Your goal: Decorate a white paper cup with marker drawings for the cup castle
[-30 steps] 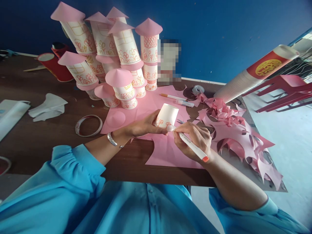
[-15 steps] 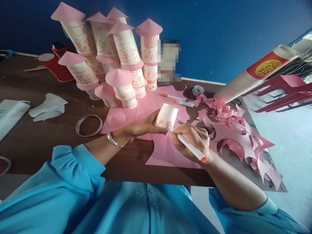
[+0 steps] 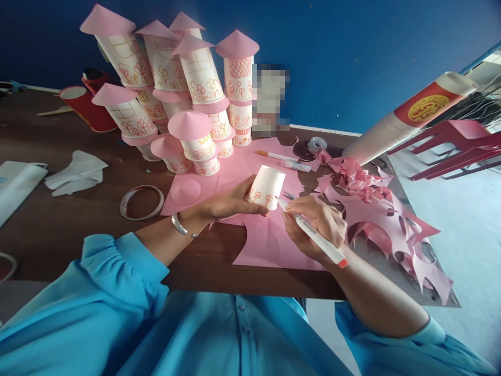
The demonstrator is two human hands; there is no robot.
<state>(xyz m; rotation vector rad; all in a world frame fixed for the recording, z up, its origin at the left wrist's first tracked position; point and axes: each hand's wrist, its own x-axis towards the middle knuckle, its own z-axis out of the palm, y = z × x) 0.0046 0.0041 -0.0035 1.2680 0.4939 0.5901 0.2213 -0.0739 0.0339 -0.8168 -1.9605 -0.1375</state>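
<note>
My left hand [image 3: 238, 201] is closed around a white paper cup [image 3: 269, 183], held upside down and tilted above the pink paper [image 3: 260, 240]. Red flowers are drawn near the cup's lower edge. Between the fingers of my right hand [image 3: 315, 227] is a white marker [image 3: 319, 240] with a red end; its tip is at the cup's right side, beside a drawn flower. Whether the tip touches the cup I cannot tell. Partly hidden behind my right hand lie scissors [image 3: 289, 196].
Decorated cup towers [image 3: 205, 73] with pink cone roofs stand at the back. A tape roll [image 3: 141, 202] and crumpled tissue [image 3: 76, 172] lie left. An orange-capped marker [image 3: 277, 156], pink scraps [image 3: 376, 209] and a leaning stack of cups [image 3: 395, 122] are right.
My right hand has shifted right with the marker, whose tip moved from the cup's lower rim up to its right side. My left hand and the cup have hardly moved.
</note>
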